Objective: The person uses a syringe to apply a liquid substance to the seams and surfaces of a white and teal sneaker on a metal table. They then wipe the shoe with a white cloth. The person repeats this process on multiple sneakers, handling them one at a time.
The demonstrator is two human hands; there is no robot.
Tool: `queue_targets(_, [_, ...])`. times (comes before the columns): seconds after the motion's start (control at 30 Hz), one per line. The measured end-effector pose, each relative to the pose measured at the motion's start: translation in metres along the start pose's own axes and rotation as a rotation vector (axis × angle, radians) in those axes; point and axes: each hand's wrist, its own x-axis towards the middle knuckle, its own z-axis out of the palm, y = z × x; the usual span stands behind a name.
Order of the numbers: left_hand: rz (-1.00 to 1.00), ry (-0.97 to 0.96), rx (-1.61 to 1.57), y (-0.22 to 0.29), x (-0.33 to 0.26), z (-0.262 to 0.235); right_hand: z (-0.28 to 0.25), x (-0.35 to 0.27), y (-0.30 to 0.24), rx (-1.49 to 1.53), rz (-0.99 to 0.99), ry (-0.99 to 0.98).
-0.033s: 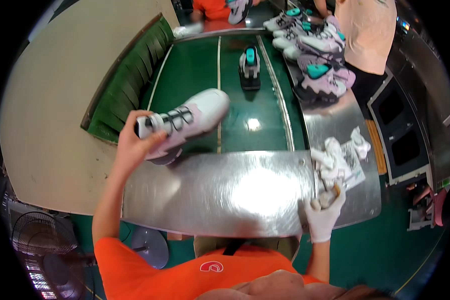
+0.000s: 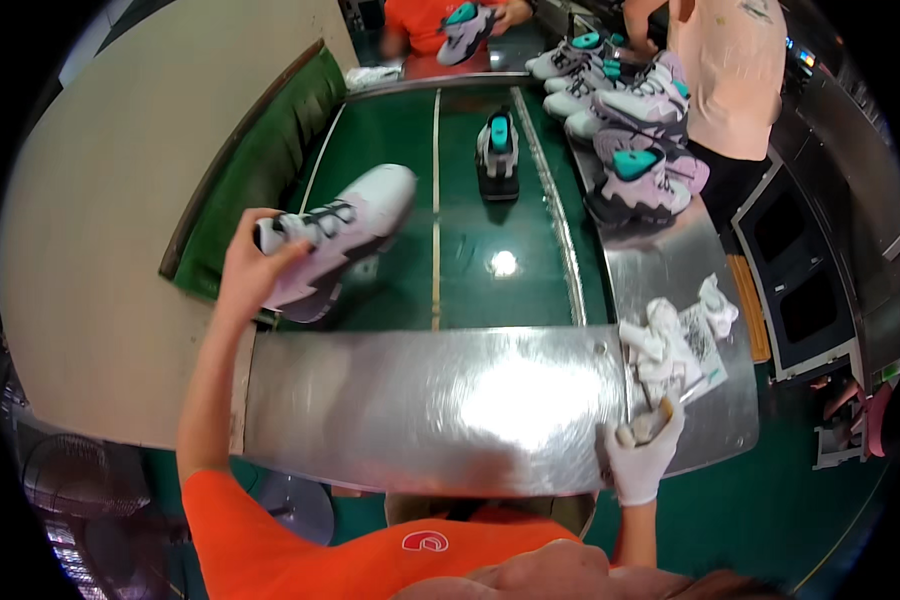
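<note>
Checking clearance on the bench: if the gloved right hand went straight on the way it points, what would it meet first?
Probably the crumpled white rags just ahead of the right hand on the metal table; beyond them, the row of sneakers. Depth is hard to judge.

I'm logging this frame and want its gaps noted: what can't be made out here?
Head view only:
- Item in the gloved right hand: the fingers cover it.
- Sole of the white shoe in the left hand: turned away.
- Shoe at the top: cut by the edge.
- Rags: too small to count.
</note>
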Motion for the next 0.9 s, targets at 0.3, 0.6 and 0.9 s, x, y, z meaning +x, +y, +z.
queue_targets(0.3, [-0.524,0.067,1.04,-0.218,0.194,-0.03,-0.007,-0.004,0.001,-0.316,0.025,-0.001])
queue_targets(0.6, [0.058,-0.393,0.227,-0.036,0.307,0.241,-0.013,0.006,-0.009,-0.423,-0.142,-0.113])
queue_targets(0.9, [0.076,-0.197,0.389,0.017,0.222,0.339,-0.015,-0.002,-0.007,-0.466,-0.096,-0.09])
